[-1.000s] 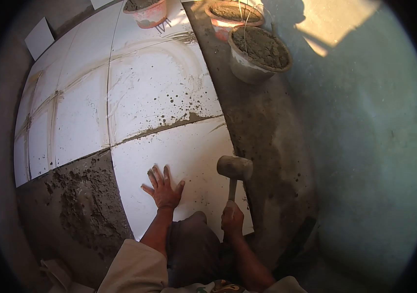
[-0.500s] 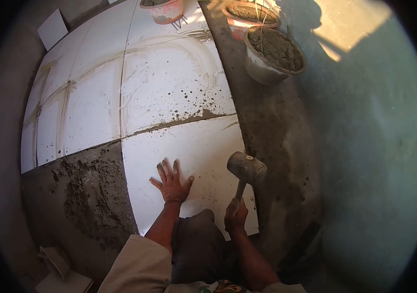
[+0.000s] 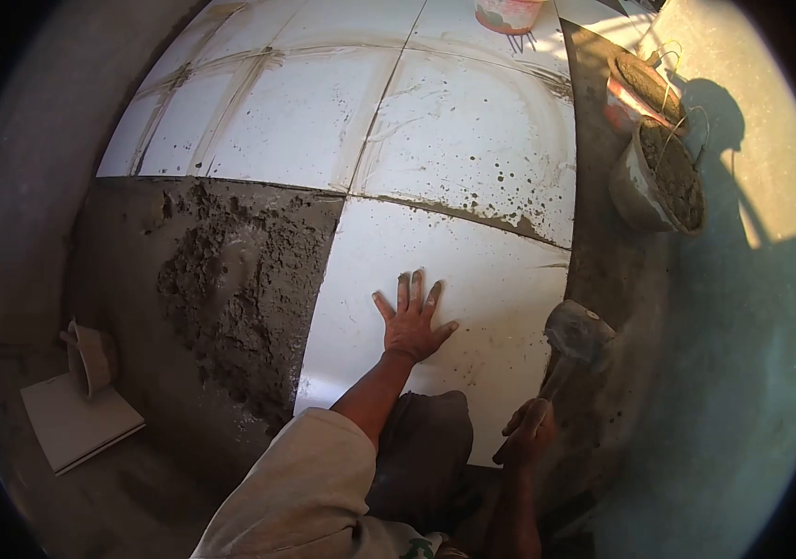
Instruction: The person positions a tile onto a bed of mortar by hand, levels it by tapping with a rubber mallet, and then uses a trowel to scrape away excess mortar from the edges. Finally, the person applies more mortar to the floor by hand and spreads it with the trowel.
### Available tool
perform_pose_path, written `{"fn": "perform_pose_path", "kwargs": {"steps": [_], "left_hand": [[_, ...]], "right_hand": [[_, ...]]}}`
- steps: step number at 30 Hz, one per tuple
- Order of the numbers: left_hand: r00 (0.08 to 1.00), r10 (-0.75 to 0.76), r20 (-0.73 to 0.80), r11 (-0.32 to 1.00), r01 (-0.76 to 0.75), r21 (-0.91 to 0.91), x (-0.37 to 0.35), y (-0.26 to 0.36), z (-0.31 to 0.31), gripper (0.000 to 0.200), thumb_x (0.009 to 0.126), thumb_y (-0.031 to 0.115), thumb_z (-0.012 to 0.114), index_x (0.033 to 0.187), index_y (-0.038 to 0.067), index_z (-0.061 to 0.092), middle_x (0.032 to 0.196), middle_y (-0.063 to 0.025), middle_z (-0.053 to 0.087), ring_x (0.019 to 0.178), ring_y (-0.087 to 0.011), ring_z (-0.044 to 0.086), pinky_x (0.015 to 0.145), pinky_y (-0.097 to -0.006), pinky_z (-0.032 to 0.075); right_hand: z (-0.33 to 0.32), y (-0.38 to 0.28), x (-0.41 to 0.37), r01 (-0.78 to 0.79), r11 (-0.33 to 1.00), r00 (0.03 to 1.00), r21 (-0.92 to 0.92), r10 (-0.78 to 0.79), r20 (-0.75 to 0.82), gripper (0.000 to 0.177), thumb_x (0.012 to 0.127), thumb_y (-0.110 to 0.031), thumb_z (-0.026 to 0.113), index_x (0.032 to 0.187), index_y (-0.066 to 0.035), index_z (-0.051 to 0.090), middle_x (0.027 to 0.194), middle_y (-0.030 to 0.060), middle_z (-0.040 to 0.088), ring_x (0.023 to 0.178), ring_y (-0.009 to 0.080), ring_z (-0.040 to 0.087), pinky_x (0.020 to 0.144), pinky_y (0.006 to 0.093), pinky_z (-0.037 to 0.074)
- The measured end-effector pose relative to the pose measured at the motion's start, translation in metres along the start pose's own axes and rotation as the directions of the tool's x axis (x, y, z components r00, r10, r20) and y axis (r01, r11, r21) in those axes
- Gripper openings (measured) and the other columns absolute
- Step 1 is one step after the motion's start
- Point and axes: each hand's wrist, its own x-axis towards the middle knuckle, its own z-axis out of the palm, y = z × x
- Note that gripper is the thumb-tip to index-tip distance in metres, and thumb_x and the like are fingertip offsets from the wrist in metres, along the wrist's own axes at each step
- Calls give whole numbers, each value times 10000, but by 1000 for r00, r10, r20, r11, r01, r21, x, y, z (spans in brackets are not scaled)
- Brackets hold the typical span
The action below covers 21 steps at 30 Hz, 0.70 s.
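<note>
My left hand (image 3: pixel 415 328) lies flat with fingers spread on a large white floor tile (image 3: pixel 482 307). In my right hand (image 3: pixel 531 430) is the handle of a rubber mallet (image 3: pixel 581 333), its dark head raised near the tile's right edge. Left of this tile spreads a bed of wet, rough mortar (image 3: pixel 244 289). Along the tile's far edge runs a joint with mortar smears, and laid white tiles (image 3: pixel 472 130) continue beyond it. My knee rests at the near side of the tile.
Buckets of mortar (image 3: pixel 673 182) stand at the right by the wall (image 3: pixel 733 373). Another bucket (image 3: pixel 508 13) sits on the far tiles. At the lower left, a stack of tiles (image 3: pixel 81 424) carries a bowl-like container (image 3: pixel 90 357). A shadow falls on the right wall.
The view has swung to the left, so everything appears further right. The mallet has shifted toward the tile's right edge and its head has turned. My left hand stays flat on the tile.
</note>
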Motion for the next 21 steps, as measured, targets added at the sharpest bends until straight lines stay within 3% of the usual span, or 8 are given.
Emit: {"fn": "perform_pose_path", "kwargs": {"steps": [1, 4, 6, 8, 12, 15, 18, 21], "left_hand": [[1000, 4, -4, 1000, -4, -6, 0, 0, 1, 853, 846, 727, 401, 1519, 230, 239, 1603, -119, 50, 1468, -344, 13, 1038, -745, -20], [1000, 8, 3, 1000, -8, -1, 0, 1, 0, 851, 848, 729, 395, 1518, 226, 244, 1602, -119, 51, 1469, -341, 12, 1035, -750, -14], [1000, 5, 14, 1000, -6, 10, 1, -1, 0, 851, 848, 730, 391, 1517, 225, 245, 1602, -120, 52, 1470, -339, 11, 1033, -752, -11], [1000, 13, -19, 1000, -13, -8, 0, -1, 3, 853, 843, 727, 410, 1515, 227, 251, 1601, -121, 56, 1470, -339, 14, 1031, -755, -4], [1000, 10, -4, 999, -10, -33, -12, 1, 2, 853, 836, 721, 432, 1513, 232, 257, 1601, -121, 58, 1470, -339, 16, 1031, -754, -10], [1000, 12, -8, 1000, -12, -26, 0, 2, -4, 848, 835, 712, 448, 1513, 238, 261, 1602, -115, 59, 1471, -335, 16, 1038, -747, -19], [1000, -4, -10, 1000, 3, -21, -1, 1, -2, 840, 841, 706, 445, 1513, 238, 262, 1604, -103, 63, 1472, -329, 17, 1050, -732, -21], [1000, 0, -17, 1000, -1, -9, 0, 1, -1, 839, 839, 704, 452, 1513, 240, 263, 1603, -109, 64, 1471, -331, 20, 1049, -734, -18]], "right_hand": [[2, -13, 1, -6, 1000, 1000, 0, 6, 7, 502, 990, -517, 401, 774, -66, 443, 570, -11, 419, 443, 68, 404, 421, 242, 349], [9, -34, 4, 224, 968, 975, 110, -223, -20, 499, 990, -518, 397, 780, -68, 442, 571, -7, 426, 442, 72, 415, 421, 241, 359], [17, -5, 5, 141, 976, 982, 166, -159, 98, 490, 994, -503, 405, 805, -54, 459, 574, -2, 432, 470, 86, 433, 444, 259, 369], [41, 72, 9, -24, 984, 998, -174, 35, 58, 498, 995, -496, 413, 822, -34, 473, 585, 6, 450, 510, 103, 453, 476, 285, 380], [48, 56, 7, -96, 971, 971, -217, 140, 193, 436, 1008, -452, 390, 790, -80, 454, 622, -16, 424, 522, 66, 416, 476, 254, 342], [39, 34, 8, -8, 981, 981, -195, 45, 186, 430, 1009, -450, 394, 800, -79, 454, 624, -27, 425, 524, 57, 411, 471, 257, 345], [22, 25, -2, -40, 993, 985, -107, 57, 165, 436, 1011, -457, 377, 813, -75, 451, 623, -27, 420, 520, 54, 398, 474, 252, 348], [22, 32, -1, -94, 992, 985, 85, 80, 154, 509, 981, -523, 421, 812, -46, 473, 601, 7, 483, 541, 104, 485, 498, 294, 393]]}}
